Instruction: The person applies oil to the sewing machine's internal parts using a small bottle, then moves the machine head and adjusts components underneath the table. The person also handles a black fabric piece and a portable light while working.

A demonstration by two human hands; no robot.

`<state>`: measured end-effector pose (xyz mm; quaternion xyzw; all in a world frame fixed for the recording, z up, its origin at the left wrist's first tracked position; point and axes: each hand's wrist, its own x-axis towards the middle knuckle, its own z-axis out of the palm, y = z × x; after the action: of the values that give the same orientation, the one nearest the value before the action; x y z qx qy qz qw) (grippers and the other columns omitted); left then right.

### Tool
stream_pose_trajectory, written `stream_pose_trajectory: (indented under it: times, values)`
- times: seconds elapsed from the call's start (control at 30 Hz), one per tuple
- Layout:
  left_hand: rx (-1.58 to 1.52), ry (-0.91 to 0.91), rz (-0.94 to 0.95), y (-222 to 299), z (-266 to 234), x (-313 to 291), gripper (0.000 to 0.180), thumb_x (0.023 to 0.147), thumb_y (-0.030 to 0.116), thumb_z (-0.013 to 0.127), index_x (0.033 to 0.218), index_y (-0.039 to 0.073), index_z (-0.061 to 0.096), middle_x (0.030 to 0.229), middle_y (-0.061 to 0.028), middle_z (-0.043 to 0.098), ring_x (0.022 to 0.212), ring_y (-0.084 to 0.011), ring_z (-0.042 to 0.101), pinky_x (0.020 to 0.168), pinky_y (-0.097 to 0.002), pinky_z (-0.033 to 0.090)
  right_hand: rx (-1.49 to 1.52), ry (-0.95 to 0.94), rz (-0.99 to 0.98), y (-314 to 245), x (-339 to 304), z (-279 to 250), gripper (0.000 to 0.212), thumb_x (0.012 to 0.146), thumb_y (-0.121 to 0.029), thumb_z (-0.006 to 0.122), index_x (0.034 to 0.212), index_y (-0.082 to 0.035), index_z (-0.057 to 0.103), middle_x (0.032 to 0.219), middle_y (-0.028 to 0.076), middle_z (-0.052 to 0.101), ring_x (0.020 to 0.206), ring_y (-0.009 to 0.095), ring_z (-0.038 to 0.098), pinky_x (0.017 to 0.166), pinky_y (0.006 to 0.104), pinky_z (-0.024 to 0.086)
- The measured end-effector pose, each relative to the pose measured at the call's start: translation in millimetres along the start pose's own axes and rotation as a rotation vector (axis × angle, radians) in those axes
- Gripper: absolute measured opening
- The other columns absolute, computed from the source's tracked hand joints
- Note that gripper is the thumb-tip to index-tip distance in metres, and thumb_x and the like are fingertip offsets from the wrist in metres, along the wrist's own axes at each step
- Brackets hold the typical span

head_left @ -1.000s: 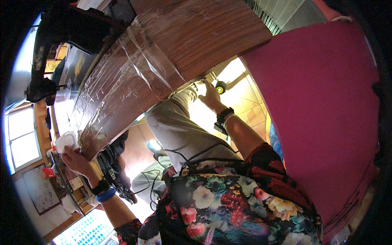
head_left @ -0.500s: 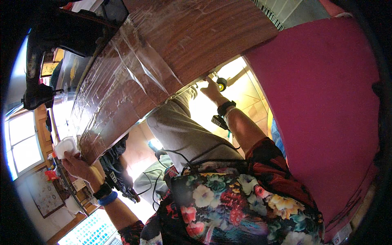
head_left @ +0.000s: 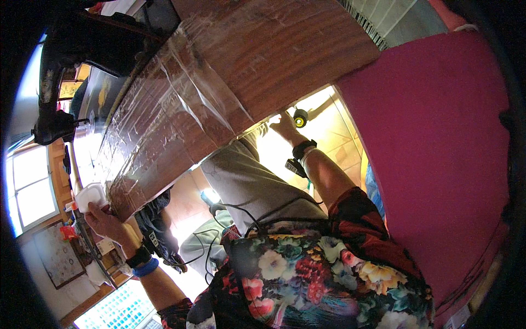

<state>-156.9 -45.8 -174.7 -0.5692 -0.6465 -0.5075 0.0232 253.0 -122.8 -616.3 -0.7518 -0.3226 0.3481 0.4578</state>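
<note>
A wide wood-grain board [head_left: 274, 55], partly wrapped in clear film, slopes across the space in front of me. At its far left end my left hand [head_left: 107, 226] is closed on a whitish translucent plastic piece [head_left: 91, 196], held against the board's corner. Below the board's near edge my right hand [head_left: 286, 130] is reached out, its fingers curled. What they grip is lost in the glare and behind the edge. Right beside that hand is a dark round thing with a yellow ring [head_left: 299, 118]. Both wrists wear dark bands.
A large magenta panel [head_left: 422, 164] fills the right side. Dark cloth [head_left: 156, 216] hangs below the board's left end. Black cables [head_left: 241, 207] loop over my lap. A lit screen [head_left: 118, 307] stands at lower left. Tiled floor [head_left: 342, 145] shows under the board.
The view has shifted slightly, so the board and panel sit a little lower and further right. Both hands keep their places and grips.
</note>
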Motion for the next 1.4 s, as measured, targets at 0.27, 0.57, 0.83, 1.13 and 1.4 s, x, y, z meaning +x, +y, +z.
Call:
stream_pose_trajectory:
  times: [0.27,0.57,0.83,1.13,1.4]
  values:
    - [0.008,0.006,0.017,-0.8,1.5,1.3,0.035,0.105,0.039,0.059,0.101,0.004,0.062,0.070,-0.0013,0.059,0.059,-0.0098,0.051,0.050,-0.0269,0.041,0.011,-0.017,-0.037,-10.2,-6.5,-6.5,0.074,0.075,-0.026,0.081,0.137,0.000,0.049,0.124,0.022,0.062,0.110,0.035,0.062,0.096,0.0439,0.052]
    - [0.034,0.035,-0.055,-11.8,1.9,8.4,0.050,0.102,0.044,0.060,0.109,-0.005,0.064,0.088,-0.0139,0.069,0.072,-0.0211,0.066,0.060,-0.0342,0.054,-0.040,-0.144,0.100,-21.5,1.9,-9.4,0.077,0.078,-0.019,0.075,0.146,-0.001,0.044,0.139,0.026,0.054,0.131,0.039,0.053,0.110,0.0440,0.045]
    - [0.052,0.024,0.006,-3.0,-0.9,2.6,0.036,0.105,0.037,0.059,0.107,0.001,0.062,0.073,-0.0053,0.063,0.060,-0.0124,0.056,0.052,-0.0286,0.045,-0.041,-0.025,0.069,-20.1,-0.3,-6.3,0.072,0.082,-0.015,0.070,0.148,-0.005,0.044,0.139,0.024,0.056,0.131,0.040,0.053,0.111,0.0451,0.044]
    - [0.003,0.011,-0.042,1.4,-0.4,2.2,0.037,0.104,0.037,0.061,0.105,0.001,0.063,0.077,-0.0067,0.065,0.064,-0.0125,0.057,0.054,-0.0289,0.046,-0.155,0.094,-0.035,-62.5,-31.1,-35.4,0.043,0.092,-0.008,0.060,0.135,-0.007,0.060,0.138,0.017,0.060,0.127,0.035,0.058,0.107,0.0425,0.047]
    - [0.023,0.009,-0.046,5.8,4.3,-4.2,0.039,0.103,0.038,0.062,0.110,0.000,0.063,0.087,-0.0073,0.065,0.070,-0.0142,0.057,0.059,-0.0296,0.046,0.078,0.281,-0.160,-76.4,-50.1,-39.6,0.041,0.093,-0.017,0.067,0.131,-0.003,0.059,0.124,0.019,0.066,0.117,0.034,0.064,0.100,0.0433,0.050]
